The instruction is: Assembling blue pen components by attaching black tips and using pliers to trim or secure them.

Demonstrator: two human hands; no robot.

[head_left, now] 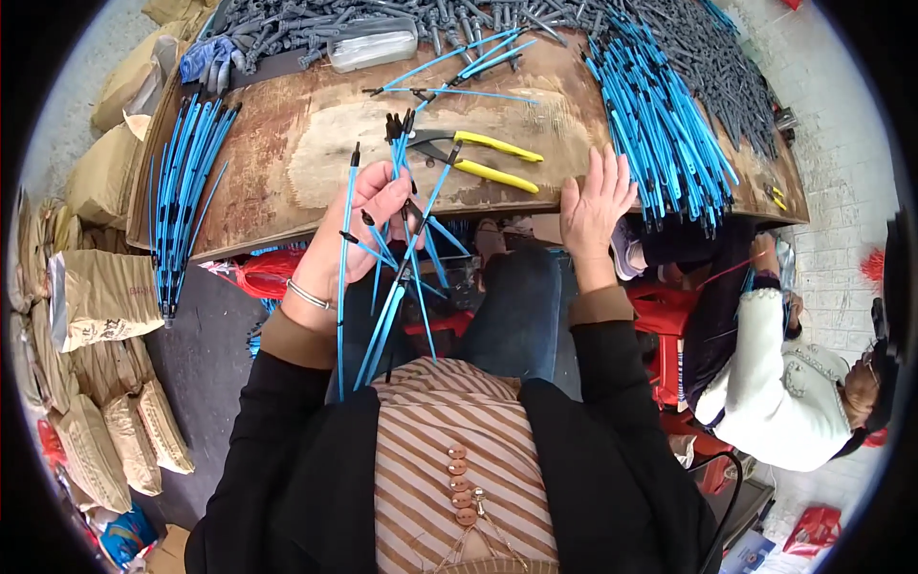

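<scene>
My left hand [368,215] is closed around a loose bunch of thin blue rods with black fittings [390,311]. The rods fan out at several angles, some hanging down over my lap. My right hand [598,203] lies at the table's front edge, fingers stretched out and holding nothing. Between the two hands, pliers with yellow handles [497,163] rest on the wooden table [277,163], their dark jaws close behind the bunch. A few more blue rods [459,72] lie crossed farther back.
Blue rods are heaped at the right [660,134] and left [191,182] of the table. Dark grey parts [316,24] pile along the back beside a clear plastic tray [373,45] and a blue glove [210,62]. Brown sacks [105,297] stand left; a person in white [779,383] sits right.
</scene>
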